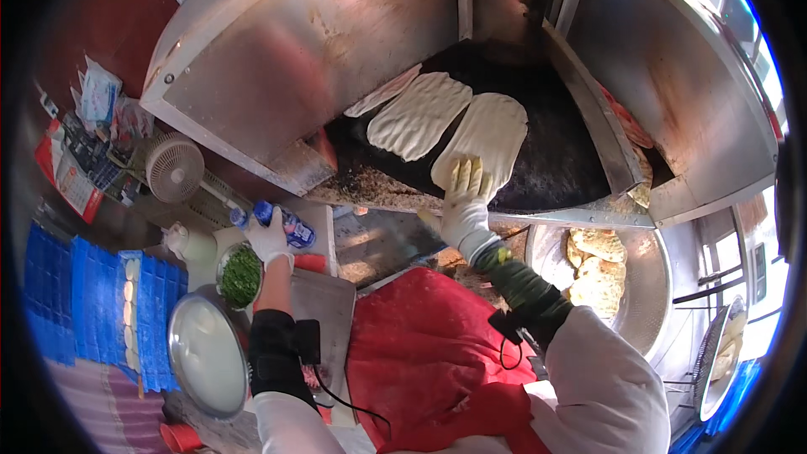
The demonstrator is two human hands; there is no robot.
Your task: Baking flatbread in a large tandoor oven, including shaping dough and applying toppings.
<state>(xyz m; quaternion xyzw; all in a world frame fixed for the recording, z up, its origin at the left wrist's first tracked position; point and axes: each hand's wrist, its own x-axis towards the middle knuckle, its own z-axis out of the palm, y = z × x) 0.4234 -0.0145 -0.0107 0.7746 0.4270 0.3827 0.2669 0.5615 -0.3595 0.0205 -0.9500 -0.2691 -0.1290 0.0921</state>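
Note:
My right hand (467, 208), in a white work glove with yellowed fingertips, lies with fingers stretched out on the near end of a long flat piece of dough (487, 130). That dough rests on a black griddle (559, 143). Beside it lies a second ridged dough piece (420, 113), and a narrower dough strip (384, 91) leans by the metal wall. On the left, my left hand (269, 242), in a thin whitish glove, is closed around a blue bottle (296, 229). A bowl of chopped greens (240, 276) sits just below that hand.
Metal walls (277, 59) enclose the griddle. A large metal basin (647, 286) with browned flatbreads (598, 265) stands at right. At left are a round pan of pale liquid (208, 357), a small fan (175, 168) and blue-covered trays (101, 303). A cable hangs from my left forearm.

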